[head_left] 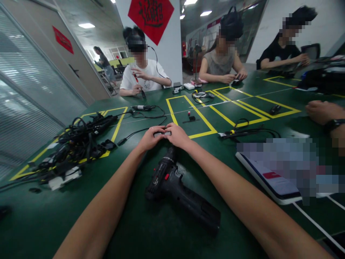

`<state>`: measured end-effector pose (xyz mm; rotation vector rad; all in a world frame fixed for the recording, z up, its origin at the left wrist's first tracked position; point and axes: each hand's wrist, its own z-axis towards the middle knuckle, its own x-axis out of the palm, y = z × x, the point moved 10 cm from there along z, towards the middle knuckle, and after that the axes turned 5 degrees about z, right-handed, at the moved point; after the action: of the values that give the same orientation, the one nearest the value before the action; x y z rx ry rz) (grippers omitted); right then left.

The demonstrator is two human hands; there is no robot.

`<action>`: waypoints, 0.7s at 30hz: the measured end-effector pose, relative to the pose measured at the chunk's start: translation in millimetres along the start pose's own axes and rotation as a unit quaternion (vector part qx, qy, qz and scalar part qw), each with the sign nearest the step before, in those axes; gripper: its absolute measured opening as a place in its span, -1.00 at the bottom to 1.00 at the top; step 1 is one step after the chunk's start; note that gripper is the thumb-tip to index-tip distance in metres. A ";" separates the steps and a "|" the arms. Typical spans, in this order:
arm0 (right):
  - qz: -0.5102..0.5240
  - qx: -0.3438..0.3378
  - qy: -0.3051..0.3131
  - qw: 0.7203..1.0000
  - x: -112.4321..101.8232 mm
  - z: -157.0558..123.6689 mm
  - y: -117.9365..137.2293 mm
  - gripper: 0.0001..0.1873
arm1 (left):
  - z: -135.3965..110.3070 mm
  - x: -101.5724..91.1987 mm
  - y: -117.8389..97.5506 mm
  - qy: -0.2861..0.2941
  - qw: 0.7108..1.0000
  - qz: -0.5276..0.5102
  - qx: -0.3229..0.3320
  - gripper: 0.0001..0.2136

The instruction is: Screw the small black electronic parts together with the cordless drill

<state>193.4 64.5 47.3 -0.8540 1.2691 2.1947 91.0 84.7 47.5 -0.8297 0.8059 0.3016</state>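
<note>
My left hand [149, 139] and my right hand [178, 136] meet over the green table, pinching a small black-and-silver object [162, 133] between them. Its exact kind is hard to tell, and my fingers hide part of it. Just below my wrists, a black cordless drill [172, 187] with a red switch lies on its side, untouched by either hand.
A tangle of black cables and power adapters [81, 144] lies on the left. A tablet [266, 176], partly blurred, rests on the right. Yellow tape outlines [188, 115] mark the table. Several seated people work across it, and another person's hand [322, 111] rests at right.
</note>
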 end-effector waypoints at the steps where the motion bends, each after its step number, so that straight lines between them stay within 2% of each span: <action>1: -0.006 0.003 -0.001 1.000 0.4 0.2 -1.3 -0.74 | -0.7 0.2 0.0 -0.008 1.000 0.005 0.006 -0.75; 6: -0.021 0.011 -0.004 1.000 2.2 -0.7 -3.3 -0.71 | -5.2 -1.0 -1.3 -0.024 1.000 0.000 0.018 -0.78; 14: -0.035 0.011 0.004 0.999 1.9 -3.5 0.8 -0.72 | -6.8 -0.2 1.2 -0.030 0.999 -0.007 -0.005 -0.80; 21: -0.035 0.010 0.006 0.999 1.4 -4.3 1.4 -0.72 | -7.6 1.2 -1.2 -0.017 1.000 -0.009 -0.008 -0.78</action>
<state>192.7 60.3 45.5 -0.8917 1.2443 2.1219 88.5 78.1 44.2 -0.8446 0.7641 0.3059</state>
